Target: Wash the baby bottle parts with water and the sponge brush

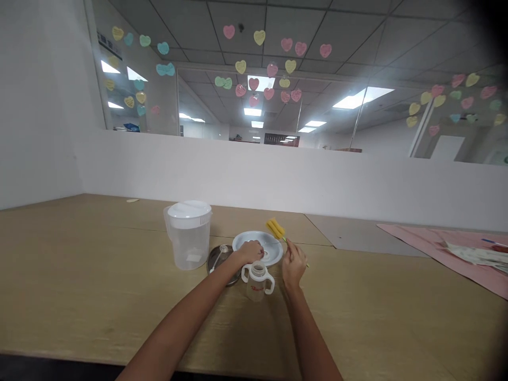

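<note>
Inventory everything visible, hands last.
pitcher: 1, translucent, left
dish: 1, grey, beside pitcher
straw piece: 1, white, on dish
bowl: 1, white, centre
bottle: 1, translucent, before bowl
brush: 1, yellow, beside bowl
disc: 1, cream, back left
mat: 1, grey, back right
cloth: 1, pink, right
items: several, mixed, on cloth
table: 1, tan, foreground
walls: 2, white, left, back
heart notes: many, multicoloured, on glass
lights: several, white, overhead
left hand: 1, bare, at bowl
right hand: 1, bare, holding brush
</note>
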Motion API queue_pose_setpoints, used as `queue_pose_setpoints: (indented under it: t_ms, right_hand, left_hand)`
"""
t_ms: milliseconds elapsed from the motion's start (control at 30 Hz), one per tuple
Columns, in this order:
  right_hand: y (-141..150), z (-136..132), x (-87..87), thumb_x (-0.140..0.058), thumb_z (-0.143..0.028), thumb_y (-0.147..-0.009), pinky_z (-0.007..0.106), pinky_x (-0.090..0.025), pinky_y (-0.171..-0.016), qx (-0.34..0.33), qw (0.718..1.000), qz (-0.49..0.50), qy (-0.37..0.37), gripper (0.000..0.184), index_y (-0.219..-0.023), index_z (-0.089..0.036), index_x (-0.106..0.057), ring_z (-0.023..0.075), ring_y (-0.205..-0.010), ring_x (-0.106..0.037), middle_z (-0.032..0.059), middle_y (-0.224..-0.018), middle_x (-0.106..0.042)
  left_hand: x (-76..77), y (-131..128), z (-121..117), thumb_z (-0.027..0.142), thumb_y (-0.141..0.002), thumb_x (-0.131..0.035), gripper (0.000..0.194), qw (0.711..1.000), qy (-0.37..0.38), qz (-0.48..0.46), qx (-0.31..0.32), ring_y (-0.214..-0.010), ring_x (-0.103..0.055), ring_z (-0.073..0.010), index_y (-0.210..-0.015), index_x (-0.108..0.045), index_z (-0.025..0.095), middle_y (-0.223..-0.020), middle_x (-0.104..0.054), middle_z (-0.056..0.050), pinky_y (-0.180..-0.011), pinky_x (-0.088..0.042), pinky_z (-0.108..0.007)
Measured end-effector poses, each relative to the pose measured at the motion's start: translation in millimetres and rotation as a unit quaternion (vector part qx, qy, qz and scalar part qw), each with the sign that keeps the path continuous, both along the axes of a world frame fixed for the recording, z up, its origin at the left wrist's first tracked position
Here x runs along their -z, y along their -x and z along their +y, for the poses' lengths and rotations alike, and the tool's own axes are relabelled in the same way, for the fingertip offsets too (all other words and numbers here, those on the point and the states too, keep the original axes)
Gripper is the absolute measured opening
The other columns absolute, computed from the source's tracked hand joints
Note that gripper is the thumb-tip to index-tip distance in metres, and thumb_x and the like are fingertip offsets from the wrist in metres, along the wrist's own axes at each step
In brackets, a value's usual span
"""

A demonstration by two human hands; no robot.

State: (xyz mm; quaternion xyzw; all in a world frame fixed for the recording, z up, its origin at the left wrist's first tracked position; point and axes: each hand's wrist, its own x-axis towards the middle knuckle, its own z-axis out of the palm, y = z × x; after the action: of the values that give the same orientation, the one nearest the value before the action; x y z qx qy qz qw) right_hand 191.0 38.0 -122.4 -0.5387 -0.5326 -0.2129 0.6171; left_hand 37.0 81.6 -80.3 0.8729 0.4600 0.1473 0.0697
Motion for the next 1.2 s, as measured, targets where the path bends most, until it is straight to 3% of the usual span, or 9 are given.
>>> queue_pose_setpoints:
  t_ms: [167, 333, 467, 533, 767, 933, 1067, 1200]
  right_hand:
    - [0, 0, -1.2, -0.033, -0.023, -0.085, 0.029, -0.034, -0.077, -0.002, 1.0, -0.004, -0.001, 0.034, -0.1, -0.015, -0.063, 0.0172, -0.08, -0.053, 0.0079, -0.086, -0.063]
    - [0, 0, -0.3, -0.036, -0.019, -0.083, 0.03, -0.032, -0.077, 0.01, 1.0, -0.008, 0.007, 0.032, -0.098, -0.016, -0.064, 0.0167, -0.08, -0.054, 0.0075, -0.085, -0.064]
    - [4, -4, -2.4, -0.043, -0.013, -0.077, 0.034, -0.025, -0.087, -0.016, 0.998, -0.057, 0.02, 0.028, -0.085, -0.023, -0.068, 0.0138, -0.073, -0.054, 0.0023, -0.077, -0.065]
    - [7, -7, -5.5, -0.044, -0.011, -0.074, 0.038, -0.02, -0.092, -0.046, 0.995, -0.09, 0.026, 0.029, -0.081, -0.026, -0.068, 0.0125, -0.071, -0.054, -0.0007, -0.075, -0.065]
    - [18, -17, -14.8, -0.046, -0.01, -0.073, 0.04, -0.019, -0.095, -0.136, 0.98, -0.134, 0.052, 0.028, -0.075, -0.027, -0.068, 0.0121, -0.072, -0.055, -0.0028, -0.074, -0.066]
    - [20, -10, -8.9, -0.043, -0.016, -0.079, 0.033, -0.035, -0.085, -0.201, 0.969, -0.138, 0.043, 0.025, -0.085, -0.021, -0.066, 0.0146, -0.078, -0.057, 0.0028, -0.081, -0.067]
    - [16, -6, -4.3, -0.041, -0.023, -0.083, 0.03, -0.037, -0.079, -0.179, 0.97, -0.155, 0.055, 0.025, -0.09, -0.018, -0.065, 0.0156, -0.084, -0.056, 0.0057, -0.089, -0.066]
    - [15, -11, -7.9, -0.04, -0.024, -0.086, 0.032, -0.029, -0.087, -0.131, 0.97, -0.189, 0.078, 0.024, -0.086, -0.018, -0.064, 0.0147, -0.083, -0.054, 0.0033, -0.084, -0.064]
  left_hand:
    - [-3.3, 9, 5, 0.014, -0.068, -0.055, 0.03, 0.999, -0.017, -0.023, -0.042, -0.088, -0.057, -0.0221, -0.098, -0.061, 0.018, -0.1, -0.061, -0.01, -0.081, -0.044, -0.035]
    - [-10.3, 27, -15, 0.028, -0.078, -0.051, 0.041, 0.983, -0.094, -0.13, -0.089, -0.103, -0.05, -0.0191, -0.117, -0.044, 0.017, -0.115, -0.051, -0.01, -0.089, -0.04, -0.032]
    - [-5.7, 39, -40, 0.036, -0.074, -0.057, 0.037, 0.911, -0.185, -0.355, -0.104, -0.093, -0.054, -0.0169, -0.105, -0.048, 0.019, -0.105, -0.052, -0.006, -0.081, -0.044, -0.031]
    - [0.0, 41, -48, 0.038, -0.073, -0.058, 0.034, 0.895, -0.186, -0.394, -0.096, -0.092, -0.054, -0.017, -0.1, -0.05, 0.02, -0.1, -0.055, -0.004, -0.081, -0.044, -0.031]
    - [15.7, 39, -58, 0.035, -0.082, -0.047, 0.029, 0.91, -0.132, -0.389, -0.058, -0.101, -0.052, -0.0175, -0.106, -0.049, 0.02, -0.107, -0.057, -0.005, -0.09, -0.039, -0.032]
    - [19.4, 43, -68, 0.031, -0.085, -0.039, 0.032, 0.925, -0.129, -0.356, -0.014, -0.108, -0.047, -0.0181, -0.114, -0.041, 0.019, -0.115, -0.052, -0.008, -0.093, -0.037, -0.033]
    - [21.2, 48, -71, 0.028, -0.082, -0.043, 0.037, 0.926, -0.179, -0.332, -0.001, -0.113, -0.043, -0.0194, -0.116, -0.037, 0.016, -0.116, -0.048, -0.011, -0.097, -0.033, -0.034]
    - [21.7, 50, -68, 0.032, -0.083, -0.043, 0.038, 0.928, -0.179, -0.326, -0.019, -0.111, -0.045, -0.0184, -0.118, -0.038, 0.018, -0.117, -0.05, -0.008, -0.096, -0.034, -0.032]
